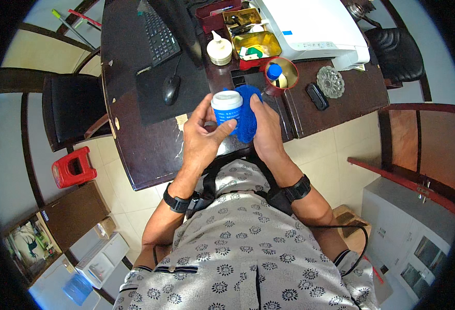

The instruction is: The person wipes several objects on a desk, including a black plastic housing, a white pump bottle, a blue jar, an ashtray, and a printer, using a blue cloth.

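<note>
My left hand (pixel 204 131) is closed around a small blue plastic bottle (pixel 225 112) with a white cap, its thumb across the printed side. The bottle stands nearly upright, above the front edge of the dark wooden desk (pixel 154 155). My right hand (pixel 266 128) grips a blue cloth or sponge (pixel 249 116), thumb on its near face and fingers hidden behind. The blue cloth or sponge is against the bottle's right side. Beyond my hands stands a red-rimmed cup (pixel 281 73) holding a blue-capped item.
On the desk are a computer mouse (pixel 171 90), a keyboard (pixel 161 37), a white pump bottle (pixel 219 50), a yellow organizer box (pixel 264 40), a white printer (pixel 313 23), a glass ashtray (pixel 330 81) and a black case (pixel 317 96). A red stool (pixel 74 166) stands left; grey cabinets (pixel 398 232) stand right.
</note>
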